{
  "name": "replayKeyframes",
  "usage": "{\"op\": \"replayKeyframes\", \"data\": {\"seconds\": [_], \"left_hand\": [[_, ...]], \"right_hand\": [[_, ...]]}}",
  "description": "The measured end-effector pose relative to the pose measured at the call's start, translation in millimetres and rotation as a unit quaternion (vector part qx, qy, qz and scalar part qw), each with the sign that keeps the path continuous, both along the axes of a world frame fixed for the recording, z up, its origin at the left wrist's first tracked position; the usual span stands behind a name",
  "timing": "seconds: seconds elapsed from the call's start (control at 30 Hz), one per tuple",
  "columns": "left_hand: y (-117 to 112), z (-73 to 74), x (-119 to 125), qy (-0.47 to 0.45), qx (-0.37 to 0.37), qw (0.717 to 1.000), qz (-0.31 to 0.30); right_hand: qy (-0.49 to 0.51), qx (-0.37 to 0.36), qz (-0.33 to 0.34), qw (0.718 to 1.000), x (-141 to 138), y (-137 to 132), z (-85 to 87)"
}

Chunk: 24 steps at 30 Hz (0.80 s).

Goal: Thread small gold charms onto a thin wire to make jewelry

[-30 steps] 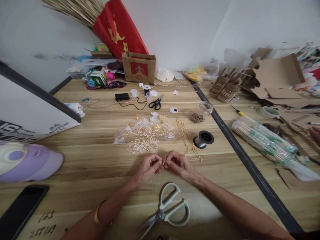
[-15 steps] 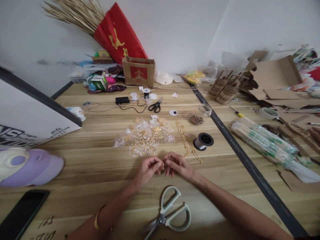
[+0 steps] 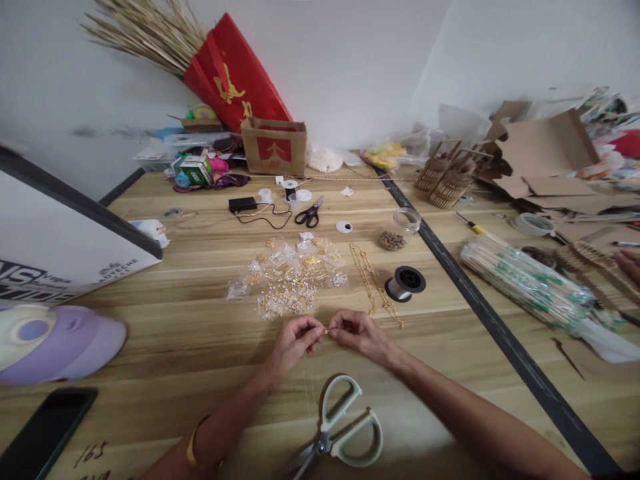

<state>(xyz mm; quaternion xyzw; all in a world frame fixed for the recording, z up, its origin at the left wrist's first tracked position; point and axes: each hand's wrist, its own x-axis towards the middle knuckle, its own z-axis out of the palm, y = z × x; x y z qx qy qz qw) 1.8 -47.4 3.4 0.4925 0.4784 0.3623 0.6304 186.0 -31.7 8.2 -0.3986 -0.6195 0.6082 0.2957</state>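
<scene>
My left hand (image 3: 294, 341) and my right hand (image 3: 361, 333) meet fingertip to fingertip just above the wooden table (image 3: 190, 347). Both are pinched on a tiny gold bead (image 3: 326, 331) between them; whether a thread runs through it I cannot make out. Just beyond my hands lies a pile of small clear bags with gold and white beads (image 3: 290, 275). Two gold chains (image 3: 373, 283) lie right of the pile, beside a spool of clear thread (image 3: 405, 283). Large pale-green-handled scissors (image 3: 340, 427) lie open in front of my wrists.
A purple cap (image 3: 55, 343) and a black phone (image 3: 43, 427) lie at the left, with a white board (image 3: 65, 233) behind. Black scissors (image 3: 309, 213), a bead jar (image 3: 392, 239), a bag of skewers (image 3: 525, 283) and cardboard pieces (image 3: 545, 153) lie farther off. Another person's hand (image 3: 631, 263) shows at the right edge.
My hands stay together on the small gold piece, fingers shifting a little. The view has tilted slightly, so everything sits a bit differently in frame.
</scene>
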Motion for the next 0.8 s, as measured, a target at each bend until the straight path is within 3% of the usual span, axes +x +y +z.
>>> {"op": "replayKeyframes", "data": {"seconds": [0.3, 0.53, 0.8], "left_hand": [[0.9, 2.9, -1.1, 0.007, 0.015, 1.0, 0.001], [1.1, 1.5, -0.9, -0.005, 0.011, 1.0, 0.003], [1.6, -1.6, -2.1, -0.017, 0.003, 1.0, 0.002]], "right_hand": [[-0.016, 0.061, -0.018, 0.998, 1.4, 0.9, -3.0], [0.027, -0.033, -0.009, 0.999, -3.3, -0.8, -1.3], [0.025, -0.024, -0.01, 0.999, -0.9, -0.3, -5.0]]}}
